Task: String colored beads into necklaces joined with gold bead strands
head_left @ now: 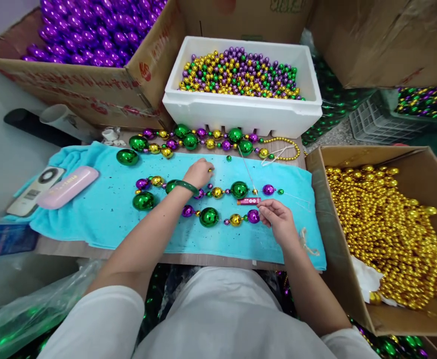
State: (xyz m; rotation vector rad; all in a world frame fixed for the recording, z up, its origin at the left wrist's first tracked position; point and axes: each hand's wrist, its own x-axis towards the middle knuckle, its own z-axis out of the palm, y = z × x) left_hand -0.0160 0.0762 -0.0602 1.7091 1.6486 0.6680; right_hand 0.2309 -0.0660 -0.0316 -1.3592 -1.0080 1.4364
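Note:
A blue towel (106, 209) lies under my work, with a beaded strand of green, gold and purple balls looped on it, including a large green ball (209, 217). My left hand (199, 172), a green bangle (187, 187) on its wrist, is closed above the strand's upper row. At its fingertips shows a small gold bead (210, 170). My right hand (277, 218) is in a pinch at the strand's right end. From its fingertips a thin pale string (247, 167) runs up and left. Beside these fingers lies a small maroon label (248, 201).
Behind the towel lies a finished-looking bead necklace (211, 143) below a white foam box (240, 107) of mixed beads. Cardboard boxes hold purple balls (91, 35) and gold bead strings (386, 234). A pink case (69, 187) and a white device (35, 192) lie left.

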